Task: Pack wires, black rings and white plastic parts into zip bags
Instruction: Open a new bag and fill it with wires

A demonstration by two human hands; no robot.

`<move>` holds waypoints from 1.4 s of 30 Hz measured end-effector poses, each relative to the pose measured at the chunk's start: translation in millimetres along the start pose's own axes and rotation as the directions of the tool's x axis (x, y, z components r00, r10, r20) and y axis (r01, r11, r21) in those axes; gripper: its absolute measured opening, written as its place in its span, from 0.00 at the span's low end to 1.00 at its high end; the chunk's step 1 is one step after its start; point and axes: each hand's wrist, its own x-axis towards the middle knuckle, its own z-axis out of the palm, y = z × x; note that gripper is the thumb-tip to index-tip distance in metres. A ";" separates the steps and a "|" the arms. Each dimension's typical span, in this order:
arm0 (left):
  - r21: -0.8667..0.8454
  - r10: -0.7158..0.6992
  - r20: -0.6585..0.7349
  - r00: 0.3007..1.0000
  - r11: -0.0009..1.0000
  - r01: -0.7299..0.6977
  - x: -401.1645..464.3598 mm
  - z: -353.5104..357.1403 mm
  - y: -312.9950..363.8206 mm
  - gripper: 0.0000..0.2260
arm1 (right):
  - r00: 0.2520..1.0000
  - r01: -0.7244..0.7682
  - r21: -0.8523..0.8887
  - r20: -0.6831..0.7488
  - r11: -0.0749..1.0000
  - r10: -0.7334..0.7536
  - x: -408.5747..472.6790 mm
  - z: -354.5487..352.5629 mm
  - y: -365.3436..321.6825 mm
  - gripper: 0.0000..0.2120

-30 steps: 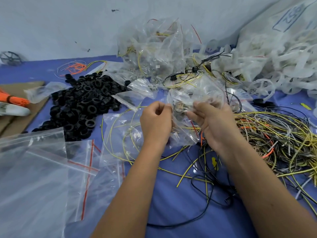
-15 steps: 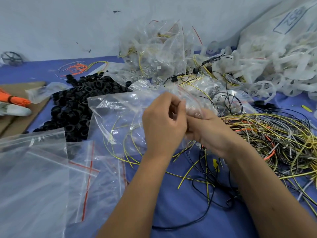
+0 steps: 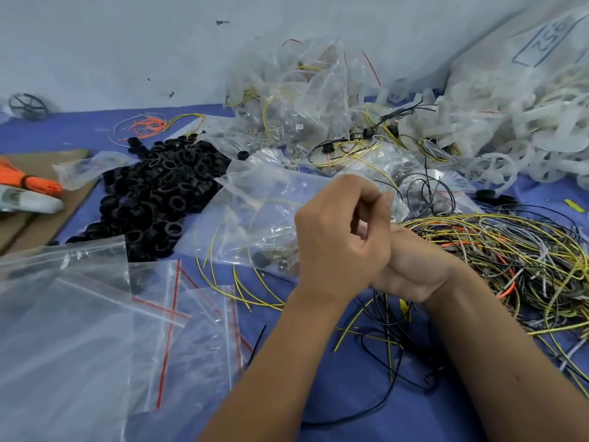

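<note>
Head view: left hand (image 3: 341, 237) pinches the top edge of a clear filled zip bag (image 3: 255, 224), held above the blue table (image 3: 334, 393); right hand (image 3: 411, 269) sits partly hidden behind, its fingers I cannot tell; sealing seems in hand; next, press the strip fully closed.

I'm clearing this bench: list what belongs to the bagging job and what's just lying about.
Job:
left hand and right hand, both gripping the filled zip bag
black rings
wire tangle
white plastic parts
empty zip bags

Lying about:
orange bundle
cardboard
black wheel
</note>
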 end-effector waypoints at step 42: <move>0.021 -0.143 -0.080 0.986 0.989 0.145 -0.9 0.4 -12.0 0.09 | 0.948 0.244 0.089 -0.233 0.966 -0.218 28.2 16.6 5.3 0.35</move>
